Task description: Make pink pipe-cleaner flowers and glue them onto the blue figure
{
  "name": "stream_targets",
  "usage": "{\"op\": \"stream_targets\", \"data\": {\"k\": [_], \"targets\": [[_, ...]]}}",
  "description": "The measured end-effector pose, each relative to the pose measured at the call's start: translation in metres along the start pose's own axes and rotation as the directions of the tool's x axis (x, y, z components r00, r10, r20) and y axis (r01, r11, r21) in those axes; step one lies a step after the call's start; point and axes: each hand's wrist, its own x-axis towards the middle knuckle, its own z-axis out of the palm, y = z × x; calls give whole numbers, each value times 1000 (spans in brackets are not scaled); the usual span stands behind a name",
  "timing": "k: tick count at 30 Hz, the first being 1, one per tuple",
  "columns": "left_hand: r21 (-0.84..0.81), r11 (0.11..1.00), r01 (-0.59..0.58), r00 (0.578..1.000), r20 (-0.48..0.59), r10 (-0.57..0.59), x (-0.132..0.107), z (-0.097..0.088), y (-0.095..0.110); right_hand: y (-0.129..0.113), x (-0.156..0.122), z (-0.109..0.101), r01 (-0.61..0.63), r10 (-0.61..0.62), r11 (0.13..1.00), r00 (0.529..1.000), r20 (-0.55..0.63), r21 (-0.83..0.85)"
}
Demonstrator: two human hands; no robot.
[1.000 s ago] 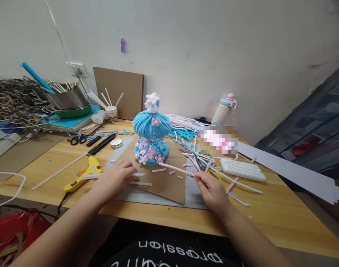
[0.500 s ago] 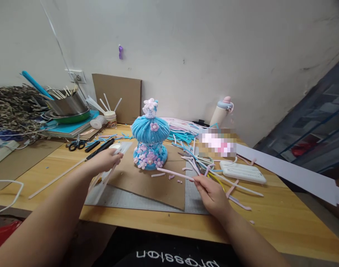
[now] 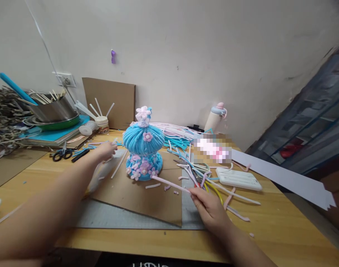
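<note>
My right hand (image 3: 209,204) pinches one end of a pale pink pipe cleaner (image 3: 170,183). Its far end reaches a pink flower at the base of a blue pipe-cleaner ornament (image 3: 143,139), which has a domed top and several pink flowers. The ornament stands upright on a brown cardboard sheet (image 3: 158,204). My left hand (image 3: 104,152) is reached out left of the ornament, fingers closed and somewhat blurred. A small whitish bit shows at its fingertips, too unclear to name. Beneath that hand is a blurred clear plastic bag (image 3: 101,176).
Scissors (image 3: 62,152) lie at the left, before a steel pot (image 3: 52,109) and a paper cup (image 3: 101,124) holding white sticks. Loose pipe cleaners (image 3: 177,142) cover the back. A white power bank (image 3: 238,178) sits at right, with a bottle (image 3: 214,118) by the wall.
My left hand has moved farther from me, off the clear plastic it was over. A thin whitish strip now shows on the cardboard. My right hand keeps its pipe cleaner; the view has shifted.
</note>
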Motion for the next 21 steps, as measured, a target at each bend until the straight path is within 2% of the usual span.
{"op": "stream_targets", "data": {"k": [2, 4, 5, 6, 8, 9, 11, 13, 14, 16, 18, 19, 21], "targets": [[-53, 994, 93, 982, 167, -83, -29, 0, -12, -4, -1, -1, 25, -22, 998, 998, -54, 58], [-149, 980, 133, 934, 348, -74, -71, 8, -17, -12, -1, -2, 35, -19, 991, 993, -118, 130], [-313, 927, 207, 866, 499, -25, -93, 15, -15, -19, 1, -1, 24, 0, 985, 990, -138, 172], [-430, 853, 296, 797, 603, 28, -114, 23, -9, -26, 3, 0, -7, 41, 974, 988, -146, 225], [-563, 736, 376, 733, 666, 135, -148, 41, 10, -45, 11, 5, -107, 153, 924, 983, -99, 367], [-616, 695, 371, 731, 655, 190, -159, 49, 23, -54, 17, 7, -191, 241, 864, 969, -50, 467], [-708, 641, 297, 720, 606, 337, -169, 62, 49, -72, 31, 11, -290, 314, 684, 945, 88, 669], [-762, 624, 176, 717, 533, 448, -168, 69, 73, -86, 48, 10, -290, 298, 533, 944, 144, 795], [-776, 625, 87, 722, 482, 497, -165, 71, 83, -90, 56, 7, -254, 282, 500, 952, 122, 828], [-773, 621, -129, 734, 346, 584, -158, 73, 96, -97, 72, -2, -195, 256, 491, 964, 73, 849], [-742, 597, -306, 713, 238, 660, -151, 76, 102, -101, 83, -13, -165, 230, 514, 972, 50, 842], [-731, 585, -351, 694, 216, 687, -147, 79, 102, -101, 87, -18, -167, 223, 528, 973, 54, 833], [-733, 575, -362, 663, 231, 712, -141, 86, 97, -102, 92, -22, -190, 221, 562, 972, 75, 805]]}}
